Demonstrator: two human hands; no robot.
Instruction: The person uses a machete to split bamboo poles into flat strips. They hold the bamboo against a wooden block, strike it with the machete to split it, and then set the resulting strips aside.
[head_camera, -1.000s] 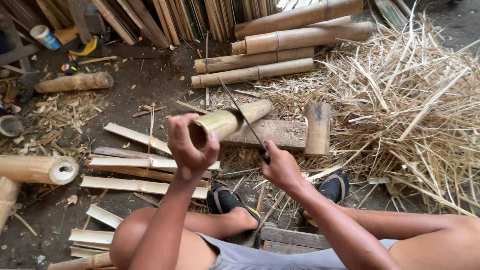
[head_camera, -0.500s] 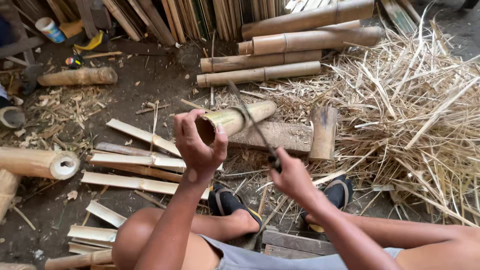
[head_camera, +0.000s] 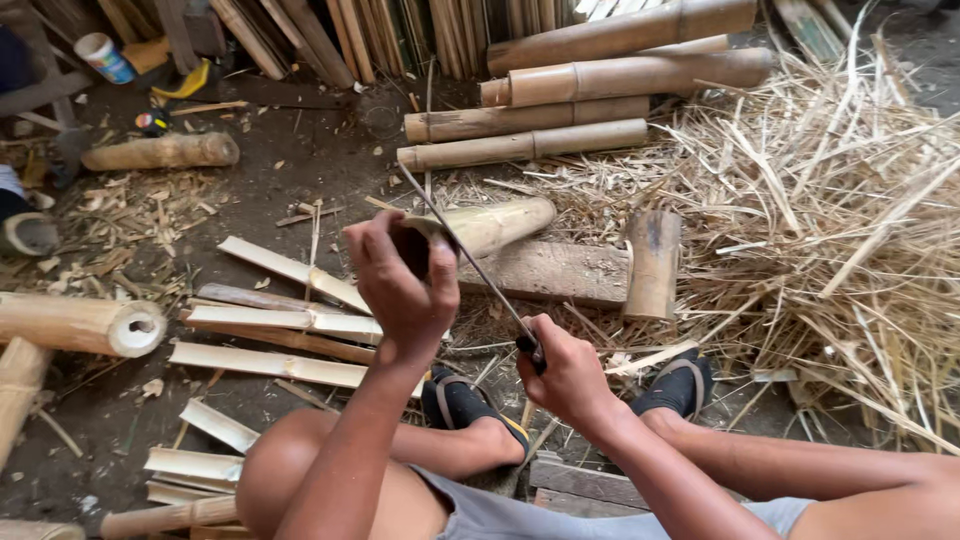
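Bamboo tube (head_camera: 495, 225) points up-right; left hand (head_camera: 400, 280) grips its near end.

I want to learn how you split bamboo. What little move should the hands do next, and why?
Probably press the long thin dark blade a little deeper into the end of the short pale bamboo tube. The left hand has a grip on that end, the right hand holds the blade's handle, and the blade lies across the tube's mouth, which rests tilted on the flat wooden block.

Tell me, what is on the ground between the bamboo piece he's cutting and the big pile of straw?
In the head view, a flat wooden plank and a short bamboo log lying across its end sit between the bamboo piece and the straw pile.
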